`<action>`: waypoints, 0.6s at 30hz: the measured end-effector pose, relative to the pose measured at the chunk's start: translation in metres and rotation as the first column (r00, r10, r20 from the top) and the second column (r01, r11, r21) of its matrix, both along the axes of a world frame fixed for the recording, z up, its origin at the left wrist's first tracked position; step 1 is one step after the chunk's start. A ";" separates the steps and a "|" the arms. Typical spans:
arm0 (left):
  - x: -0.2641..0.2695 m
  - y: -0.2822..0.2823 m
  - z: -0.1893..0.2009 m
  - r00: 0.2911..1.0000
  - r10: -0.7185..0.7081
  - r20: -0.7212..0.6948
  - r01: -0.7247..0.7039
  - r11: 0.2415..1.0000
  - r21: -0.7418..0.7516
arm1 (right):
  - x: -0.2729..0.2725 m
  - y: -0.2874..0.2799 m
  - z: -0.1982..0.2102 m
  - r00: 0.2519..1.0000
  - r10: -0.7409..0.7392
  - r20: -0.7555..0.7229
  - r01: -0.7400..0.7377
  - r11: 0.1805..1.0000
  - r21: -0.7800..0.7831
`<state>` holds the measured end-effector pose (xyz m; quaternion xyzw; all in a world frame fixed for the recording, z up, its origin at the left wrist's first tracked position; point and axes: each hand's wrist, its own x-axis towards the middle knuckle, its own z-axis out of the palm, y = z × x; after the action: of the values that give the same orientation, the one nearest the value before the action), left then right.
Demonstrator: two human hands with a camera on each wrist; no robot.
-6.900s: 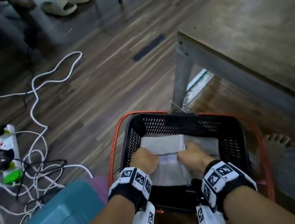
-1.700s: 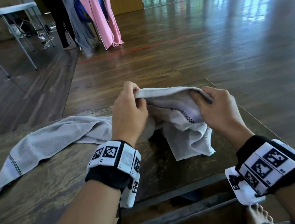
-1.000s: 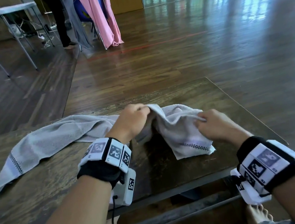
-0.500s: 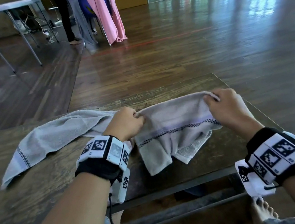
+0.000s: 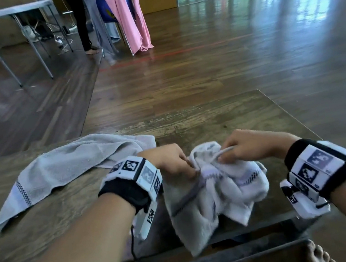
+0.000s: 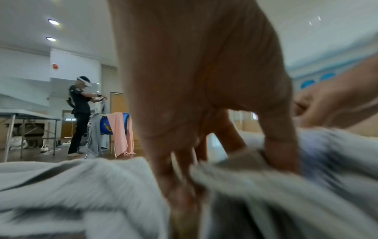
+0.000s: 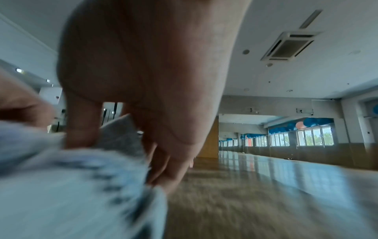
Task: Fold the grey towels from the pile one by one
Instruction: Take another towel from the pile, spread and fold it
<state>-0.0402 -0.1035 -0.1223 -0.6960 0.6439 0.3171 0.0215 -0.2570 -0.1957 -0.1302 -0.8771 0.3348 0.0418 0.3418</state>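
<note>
At the near edge of the table, my left hand and right hand pinch the bunched grey towel, part hanging over the edge. I judge I'm finding its corners; next, spread it flat. Another towel waits left.

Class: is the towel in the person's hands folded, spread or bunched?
Bunched: the held towel sags crumpled between left hand and right hand.

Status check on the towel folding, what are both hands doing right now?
Left hand and right hand both pinching the bunched towel at the table's near edge. Not folded yet. Second towel lies spread to the left, clear of the hands.
</note>
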 end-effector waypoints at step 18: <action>0.068 -0.041 0.028 0.836 0.477 -0.273 -0.457 0.326 -0.828 | 0.024 -0.105 0.017 0.458 -0.422 0.782 0.642 0.766 0.037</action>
<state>0.0282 -0.1447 -0.0945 -0.7652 0.4846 -0.0677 -0.4184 -0.2330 -0.3003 -0.1129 -0.6970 0.4228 -0.4803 0.3237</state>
